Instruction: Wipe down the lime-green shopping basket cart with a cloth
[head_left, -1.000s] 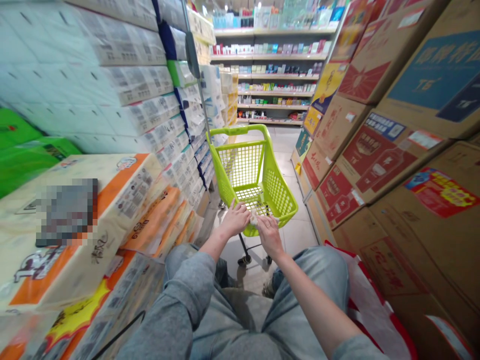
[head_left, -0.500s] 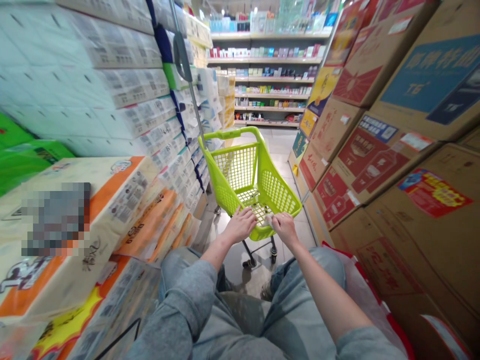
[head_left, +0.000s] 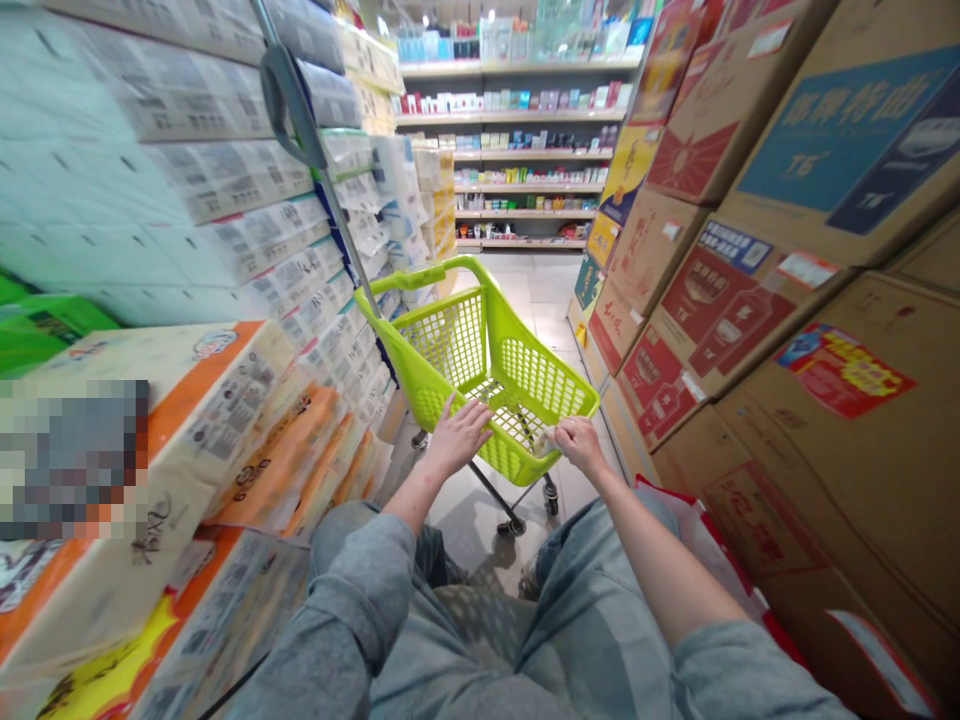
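A lime-green plastic shopping cart [head_left: 427, 400] stands right before my knees, turned at an angle, its handle end farther off. My left hand [head_left: 459, 436] lies on the near left part of its rim, fingers stretched out and thumb apart. At the near right corner my right hand [head_left: 579, 442] is closed, with a pale crumpled cloth [head_left: 546, 440] showing at its fingers against the rim. Part of that cloth is hidden by the hand. The cart's basket bottom is a see-through lattice.
Packs of tissue paper [head_left: 232, 400] are stacked along the left. Cardboard cartons [head_left: 840, 480] wall the right side. A grey pole with a loop-shaped grip [head_left: 300, 130] rises by the cart's handle. Shelves of small goods [head_left: 517, 115] close the aisle ahead.
The cart has swung round, its near end shifting right and its handle end left. My left hand has spread and slid leftward along the rim; my right hand moved slightly right with the cloth.
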